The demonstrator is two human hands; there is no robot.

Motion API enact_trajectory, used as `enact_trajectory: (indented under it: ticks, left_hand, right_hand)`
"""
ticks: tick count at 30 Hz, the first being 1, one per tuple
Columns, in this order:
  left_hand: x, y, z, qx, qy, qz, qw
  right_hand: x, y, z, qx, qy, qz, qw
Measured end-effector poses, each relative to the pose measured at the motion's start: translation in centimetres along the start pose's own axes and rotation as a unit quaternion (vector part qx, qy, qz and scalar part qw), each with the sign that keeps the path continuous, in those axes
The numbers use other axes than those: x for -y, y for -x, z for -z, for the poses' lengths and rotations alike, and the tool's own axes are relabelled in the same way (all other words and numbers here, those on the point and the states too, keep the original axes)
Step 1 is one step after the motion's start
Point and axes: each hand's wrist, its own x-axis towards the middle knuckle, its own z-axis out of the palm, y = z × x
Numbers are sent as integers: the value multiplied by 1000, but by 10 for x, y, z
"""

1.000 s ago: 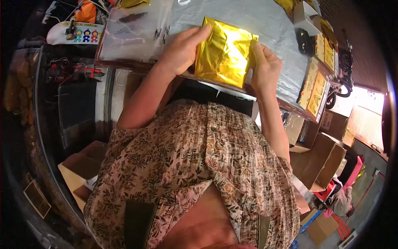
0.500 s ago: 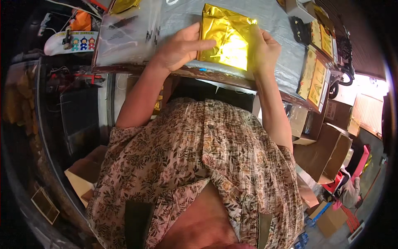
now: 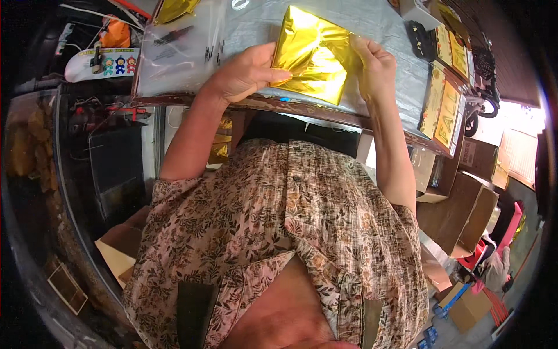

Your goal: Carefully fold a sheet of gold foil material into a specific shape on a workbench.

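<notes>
While the head camera is looking down over a flowered blouse (image 3: 279, 232), both hands are working at the edge of a table (image 3: 383, 23) that is covered with grey sheet. The gold foil packet (image 3: 314, 52) is lying between the two hands, tilted, with its lower corner hanging a little past the table edge. The left hand (image 3: 244, 72) is closing on the left side of the packet, its thumb and fingers pressing the foil from that side. The right hand (image 3: 375, 64) is gripping the right edge, with the fingers curling over the top of the foil. So the packet is being held by both hands, and it is staying just above the sheet. Clear plastic bags (image 3: 180, 52) are lying just beside the left hand. Yellow flat packs (image 3: 444, 102) are lying near the right hand, and brown cardboard boxes (image 3: 465, 215) are standing below the table.
</notes>
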Motion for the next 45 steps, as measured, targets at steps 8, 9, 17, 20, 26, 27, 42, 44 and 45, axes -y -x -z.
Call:
enact_trajectory:
  ticks: [8,9,17,20,26,27,42,44,45]
  left_hand:
    - [-2,1,14,26,-63,32,997]
    - [-4,1,13,6,-53,44,998]
    - [-6,8,6,-5,-51,66,997]
    - [-3,6,8,-29,-76,69,994]
    - [8,-21,-4,-178,48,-46,982]
    - [7,-31,-6,-181,48,-50,981]
    - [5,-51,-33,-232,144,-102,956]
    - [13,-48,-34,-325,-44,-211,921]
    - [16,-46,-35,-327,-43,-214,919]
  right_hand:
    - [-7,5,-2,-37,36,32,998]
    - [-5,5,-2,-39,48,30,998]
    - [0,5,-1,-55,56,36,996]
    - [0,2,4,-50,62,33,996]
    - [4,8,-9,-36,62,47,996]
    - [4,9,-9,-24,75,45,996]
    - [-4,18,-16,-88,20,128,988]
    - [-8,16,-17,-94,15,144,985]
    - [-11,16,-16,-101,9,157,982]
